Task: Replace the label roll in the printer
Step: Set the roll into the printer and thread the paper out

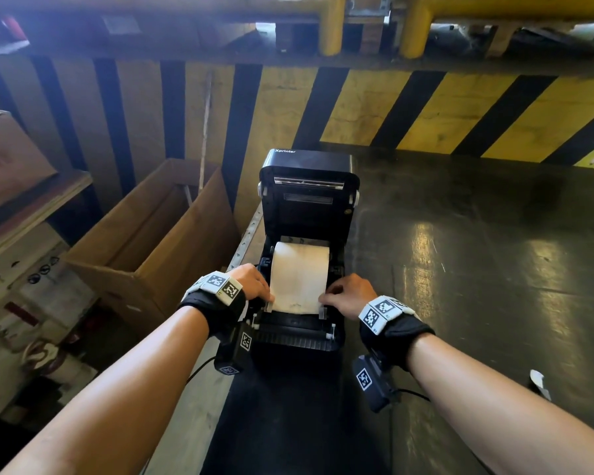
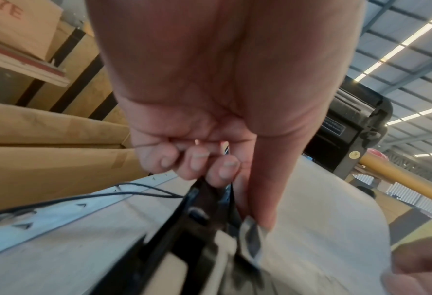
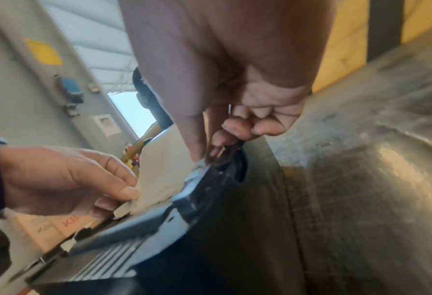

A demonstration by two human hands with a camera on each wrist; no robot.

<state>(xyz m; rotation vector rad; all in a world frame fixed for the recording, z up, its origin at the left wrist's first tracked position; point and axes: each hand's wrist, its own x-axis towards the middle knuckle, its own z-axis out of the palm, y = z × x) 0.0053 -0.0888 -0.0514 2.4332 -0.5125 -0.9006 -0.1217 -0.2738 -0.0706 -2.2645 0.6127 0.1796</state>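
Observation:
A black label printer (image 1: 309, 200) stands with its lid raised on a dark table. A white label roll (image 1: 300, 265) sits in its bay, and the label paper (image 1: 297, 296) runs forward from it to the front slot. My left hand (image 1: 270, 298) pinches the paper's left edge by the white guide (image 1: 269, 306); the right wrist view shows this left hand (image 3: 129, 197) with thumb and forefinger closed on that edge. My right hand (image 1: 323, 298) holds the paper's right edge, thumb on top and fingers curled at the printer's side (image 3: 207, 151). In the left wrist view my left hand's thumb (image 2: 263, 219) lies on the paper (image 2: 323, 229).
An open cardboard box (image 1: 144, 241) stands left of the printer, below the table's metal edge rail (image 1: 246, 241). Stacked cartons on shelves (image 1: 11, 159) fill the far left. A yellow-and-black striped wall (image 1: 426, 108) closes the back. A white scrap (image 1: 539, 378) lies on the table (image 1: 477, 269) at right.

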